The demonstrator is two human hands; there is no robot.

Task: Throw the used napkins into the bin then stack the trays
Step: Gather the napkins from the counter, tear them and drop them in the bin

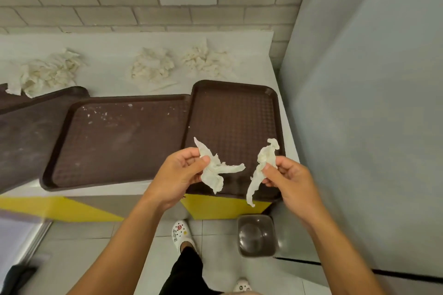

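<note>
Now, left hand: the left hand [180,170] sits at centre frame, its fingers [189,154] curled round a crumpled napkin piece [214,169], thumb pinching it.
Right hand: the right hand [288,178] is right of centre, fingers [269,170] pinching a second napkin strip [260,170] that hangs down past the counter edge.
Trays: a brown tray at right [236,112] lies under both hands, its near edge overhanging the counter [115,52]; a middle tray [115,136], dotted with white crumbs, lies beside it with its right rim tucked under that tray's left edge; a third tray [26,127] at the left edge of the frame lies partly under the middle one.
Napkin piles: three heaps of used napkins rest on the counter behind the trays, at upper left [51,70], upper centre [153,67] and just right of that [208,61].
Bin: a metal bin [256,235] stands open on the tiled floor at lower right of centre, below the right hand's strip.
</note>
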